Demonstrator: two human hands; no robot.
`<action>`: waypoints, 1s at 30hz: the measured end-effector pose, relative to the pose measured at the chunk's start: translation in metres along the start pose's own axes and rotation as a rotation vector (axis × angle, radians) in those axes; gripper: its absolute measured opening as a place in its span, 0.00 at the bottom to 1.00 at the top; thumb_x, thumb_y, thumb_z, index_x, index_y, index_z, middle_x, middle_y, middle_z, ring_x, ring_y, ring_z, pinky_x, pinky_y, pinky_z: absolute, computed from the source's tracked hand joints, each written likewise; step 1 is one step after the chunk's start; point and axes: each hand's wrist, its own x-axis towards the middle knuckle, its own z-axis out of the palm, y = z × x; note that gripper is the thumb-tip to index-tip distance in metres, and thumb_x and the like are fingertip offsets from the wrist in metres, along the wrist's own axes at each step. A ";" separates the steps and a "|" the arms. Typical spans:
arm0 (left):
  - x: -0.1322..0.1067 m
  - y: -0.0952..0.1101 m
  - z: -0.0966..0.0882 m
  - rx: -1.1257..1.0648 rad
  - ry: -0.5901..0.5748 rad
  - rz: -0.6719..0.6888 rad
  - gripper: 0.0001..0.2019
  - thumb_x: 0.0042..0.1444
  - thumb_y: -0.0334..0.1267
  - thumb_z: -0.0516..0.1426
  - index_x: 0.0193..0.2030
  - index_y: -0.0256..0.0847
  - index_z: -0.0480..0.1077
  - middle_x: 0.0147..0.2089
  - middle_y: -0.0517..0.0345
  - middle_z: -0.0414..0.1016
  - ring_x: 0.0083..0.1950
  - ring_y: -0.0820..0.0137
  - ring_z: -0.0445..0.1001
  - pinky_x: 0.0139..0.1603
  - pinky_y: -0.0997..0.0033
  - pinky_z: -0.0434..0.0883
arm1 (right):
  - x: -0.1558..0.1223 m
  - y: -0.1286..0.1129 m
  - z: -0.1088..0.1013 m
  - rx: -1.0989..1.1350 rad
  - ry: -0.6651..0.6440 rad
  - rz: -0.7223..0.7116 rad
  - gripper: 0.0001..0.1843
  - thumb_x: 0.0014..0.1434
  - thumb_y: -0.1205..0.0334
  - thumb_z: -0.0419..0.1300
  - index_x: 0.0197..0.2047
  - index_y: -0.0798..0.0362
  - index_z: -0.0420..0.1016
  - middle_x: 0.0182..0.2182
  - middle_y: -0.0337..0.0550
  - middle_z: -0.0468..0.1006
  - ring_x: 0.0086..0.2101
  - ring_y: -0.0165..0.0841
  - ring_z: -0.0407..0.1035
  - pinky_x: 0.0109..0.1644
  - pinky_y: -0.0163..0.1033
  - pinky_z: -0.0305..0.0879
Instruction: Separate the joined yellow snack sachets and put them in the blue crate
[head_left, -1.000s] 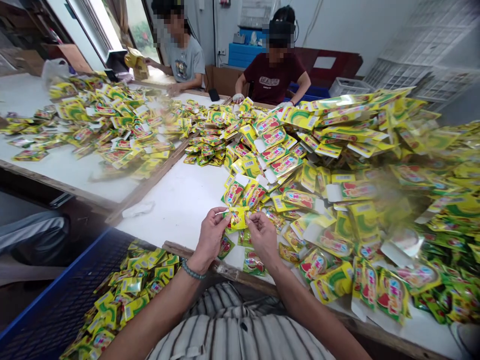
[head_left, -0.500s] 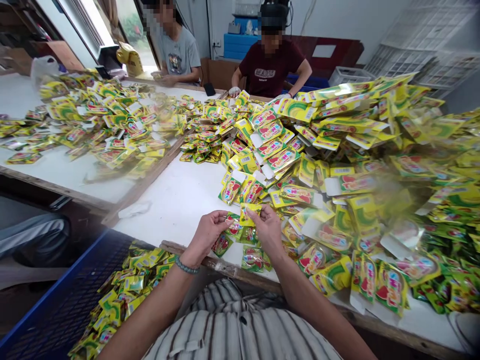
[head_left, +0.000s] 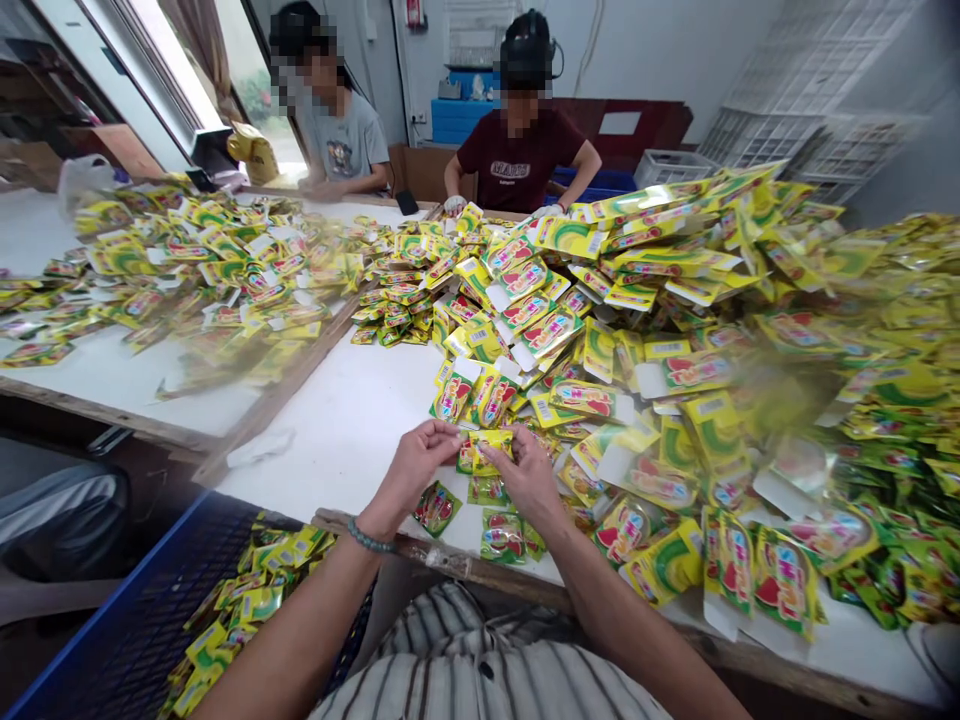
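Observation:
My left hand (head_left: 421,468) pinches the left edge of a small green candy sachet (head_left: 465,457) between thumb and fingers. My right hand (head_left: 531,478) grips a yellow printed packet (head_left: 496,442), its thumb across the front. Sachet and packet meet between my fingertips; whether one is inside the other I cannot tell. Below them on the white tabletop lie a loose green-and-red sachet (head_left: 437,508), another sachet (head_left: 489,490) partly under my right hand, and a third sachet (head_left: 502,536) near the table edge.
A large heap of yellow packets with white flaps (head_left: 547,330) spreads ahead and right. Green sachets (head_left: 892,570) pile up at far right. A blue crate (head_left: 127,610) of yellow packets stands lower left. Beyond a wooden strip (head_left: 292,370) lies another heap (head_left: 217,250). Two people sit opposite.
The sachet and yellow packet have come together, my left hand moving slightly closer to the right. The view has tilted up a little, so the table appears lower.

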 end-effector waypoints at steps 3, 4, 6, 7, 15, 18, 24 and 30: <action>0.037 0.018 -0.009 0.356 0.196 0.161 0.23 0.41 0.50 0.66 0.40 0.39 0.70 0.38 0.51 0.76 0.39 0.65 0.74 0.40 0.68 0.67 | 0.001 0.001 -0.002 -0.037 0.069 -0.021 0.13 0.55 0.53 0.61 0.40 0.52 0.68 0.34 0.41 0.77 0.35 0.34 0.71 0.42 0.40 0.67; 0.049 0.022 -0.010 0.502 0.265 0.189 0.26 0.38 0.50 0.67 0.43 0.39 0.70 0.40 0.50 0.76 0.40 0.63 0.74 0.40 0.68 0.66 | 0.001 0.003 -0.001 -0.070 0.071 -0.031 0.13 0.56 0.53 0.61 0.40 0.52 0.68 0.34 0.40 0.77 0.35 0.34 0.70 0.41 0.40 0.67; 0.068 0.024 -0.009 0.726 0.306 0.178 0.32 0.33 0.50 0.69 0.46 0.39 0.69 0.38 0.49 0.76 0.39 0.60 0.73 0.36 0.68 0.64 | 0.001 0.007 -0.001 -0.159 0.076 -0.052 0.13 0.57 0.53 0.60 0.40 0.52 0.68 0.32 0.39 0.76 0.33 0.34 0.69 0.40 0.39 0.66; 0.074 0.023 -0.008 0.777 0.282 0.158 0.33 0.32 0.49 0.69 0.47 0.39 0.69 0.35 0.51 0.76 0.37 0.60 0.73 0.34 0.69 0.62 | 0.001 0.009 -0.001 -0.203 0.082 -0.061 0.12 0.57 0.53 0.59 0.41 0.52 0.68 0.32 0.39 0.76 0.33 0.34 0.69 0.39 0.39 0.65; 0.028 0.010 -0.034 0.696 -0.032 0.245 0.14 0.49 0.48 0.61 0.39 0.42 0.75 0.28 0.61 0.74 0.29 0.70 0.67 0.29 0.74 0.58 | 0.009 -0.004 -0.012 -0.136 0.215 -0.090 0.13 0.56 0.52 0.59 0.38 0.51 0.65 0.30 0.37 0.73 0.31 0.33 0.67 0.37 0.37 0.63; -0.001 0.011 -0.037 0.614 -0.206 0.186 0.15 0.52 0.50 0.59 0.38 0.41 0.76 0.30 0.60 0.75 0.29 0.71 0.66 0.29 0.74 0.59 | 0.014 -0.009 -0.009 -0.173 0.228 -0.124 0.12 0.57 0.52 0.58 0.40 0.50 0.64 0.29 0.37 0.72 0.31 0.32 0.66 0.37 0.36 0.62; -0.017 -0.005 -0.031 0.359 -0.205 0.060 0.16 0.53 0.52 0.58 0.34 0.38 0.72 0.29 0.60 0.74 0.29 0.72 0.67 0.29 0.75 0.63 | 0.011 -0.013 -0.013 -0.410 -0.050 -0.124 0.10 0.58 0.57 0.56 0.42 0.50 0.68 0.32 0.40 0.76 0.31 0.34 0.67 0.36 0.37 0.62; -0.019 -0.007 -0.030 0.304 -0.343 -0.055 0.20 0.52 0.54 0.59 0.36 0.36 0.73 0.31 0.56 0.76 0.29 0.70 0.71 0.30 0.73 0.66 | 0.008 -0.025 -0.021 -0.538 -0.101 -0.120 0.09 0.58 0.58 0.55 0.42 0.51 0.67 0.32 0.41 0.76 0.33 0.36 0.68 0.39 0.37 0.61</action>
